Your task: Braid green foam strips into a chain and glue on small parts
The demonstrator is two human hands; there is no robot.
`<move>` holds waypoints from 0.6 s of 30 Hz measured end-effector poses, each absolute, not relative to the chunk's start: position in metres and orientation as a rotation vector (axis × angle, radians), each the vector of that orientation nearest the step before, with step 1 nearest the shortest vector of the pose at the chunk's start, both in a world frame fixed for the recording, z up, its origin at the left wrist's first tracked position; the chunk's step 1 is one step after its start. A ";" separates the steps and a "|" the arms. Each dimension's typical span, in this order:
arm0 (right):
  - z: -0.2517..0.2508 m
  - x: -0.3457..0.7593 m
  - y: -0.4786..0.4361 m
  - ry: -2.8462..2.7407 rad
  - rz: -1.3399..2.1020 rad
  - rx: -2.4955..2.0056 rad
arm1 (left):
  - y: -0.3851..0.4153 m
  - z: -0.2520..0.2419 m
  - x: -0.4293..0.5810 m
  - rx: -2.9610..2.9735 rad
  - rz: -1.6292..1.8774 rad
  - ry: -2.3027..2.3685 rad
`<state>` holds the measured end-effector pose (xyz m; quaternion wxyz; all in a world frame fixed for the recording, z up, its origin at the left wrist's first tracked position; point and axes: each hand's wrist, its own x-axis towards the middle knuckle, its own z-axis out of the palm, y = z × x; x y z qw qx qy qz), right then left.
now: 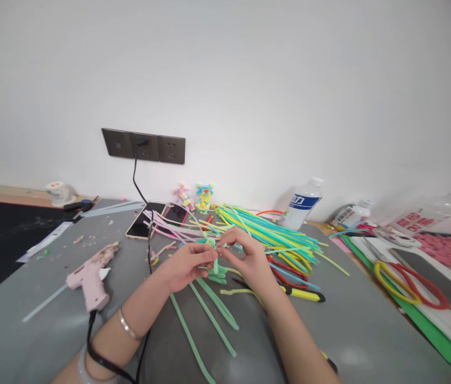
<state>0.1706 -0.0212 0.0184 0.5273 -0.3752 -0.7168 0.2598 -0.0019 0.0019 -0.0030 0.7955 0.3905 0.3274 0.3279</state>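
Note:
Just above the mat, my left hand (191, 261) is closed in a pinch on a small green pipe-cleaner piece (216, 265). Thumb and forefinger of my right hand (247, 256) close on the upper end of the same piece, and the fingertips of both hands nearly meet there. Fingers partly hide its shape. Loose green pipe cleaners (209, 306) lie below my hands. Behind them spreads a pile of yellow, green and teal pipe cleaners (273, 234), with pink pipe cleaners (165, 226) to the left.
A pink glue gun (89, 277) lies left, its black cord (149, 250) running past my left arm to the wall socket (143, 145). Two pipe-cleaner figures (204, 198) stand by the wall. Also around are phones (145, 221), a bottle (301, 205), a yellow-black-handled tool (303, 293) and scissors (405, 282).

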 end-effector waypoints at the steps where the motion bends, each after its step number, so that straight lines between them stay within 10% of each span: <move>1: 0.018 0.170 -0.022 -1.726 0.577 -0.896 | 0.002 -0.003 -0.001 0.832 0.711 0.705; 18: 0.013 0.163 -0.024 -1.576 0.693 -0.903 | 0.000 0.002 -0.002 0.823 0.738 0.667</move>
